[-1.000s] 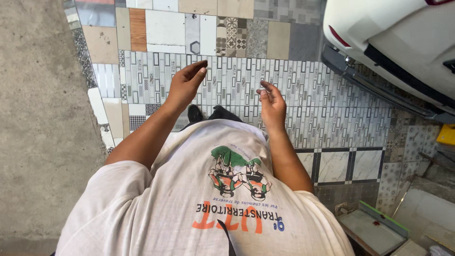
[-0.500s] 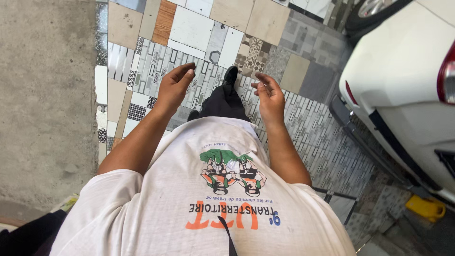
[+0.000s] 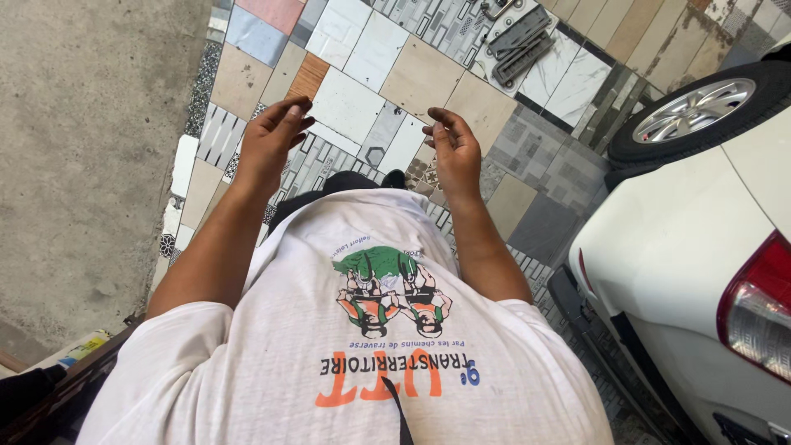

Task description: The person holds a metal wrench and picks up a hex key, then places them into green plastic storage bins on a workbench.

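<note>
Left hand [image 3: 272, 140] raised in front of the chest, palm turned inward, fingers loosely curled and apart, holding nothing. Right hand [image 3: 453, 152] raised level with it, fingers half bent, thumb close to the fingertips; nothing visible between them, though something very small there can't be ruled out. The two hands are well apart and touch nothing; both hang in the air above the patchwork floor of mixed ceramic tiles [image 3: 362, 58], as of a person standing or walking.

Below the hands, a white cotton T-shirt [image 3: 354, 330] with a green-and-orange printed figure emblem and orange and dark lettering lower down. A black shoe tip [image 3: 394, 177] shows just beyond the shirt's edge.

Right of the shirt: white car rear [image 3: 684, 247] with red tail lamp [image 3: 758, 309] and silver-rimmed wheel [image 3: 700, 107]. Beyond the hands, grey metal hinged parts [image 3: 519, 41] lie on the tiles. Left of the tiles, bare concrete ground [image 3: 82, 148].
</note>
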